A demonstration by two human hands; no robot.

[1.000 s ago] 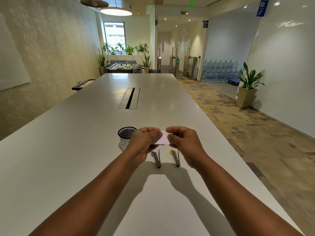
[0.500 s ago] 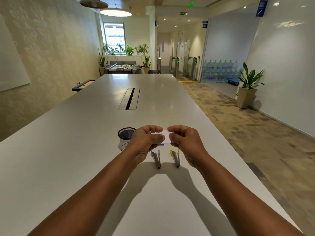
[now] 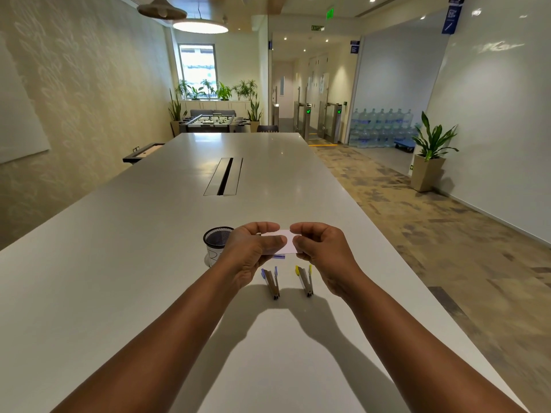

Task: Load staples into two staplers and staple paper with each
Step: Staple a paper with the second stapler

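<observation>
We hold the small white box [image 3: 283, 241] above the table [image 3: 119, 263], left hand [image 3: 253, 251] and right hand [image 3: 322, 248] each pinching an end with curled fingers, likely to open it; probably staples, though it is too small to tell. Below lie the blue stapler [image 3: 271, 281] and yellow stapler [image 3: 304, 280], both open for loading.

A: Where do the two staplers lie?
B: On the surface [image 3: 119, 263], side by side: one stapler [image 3: 272, 282] at 9 o'clock of the other stapler [image 3: 305, 278].
A: And the cup [image 3: 216, 244]?
B: At 10 o'clock of them. The paper [image 3: 283, 241] hangs above, toward 12, left hand [image 3: 253, 253] and right hand [image 3: 320, 251] flanking it.
</observation>
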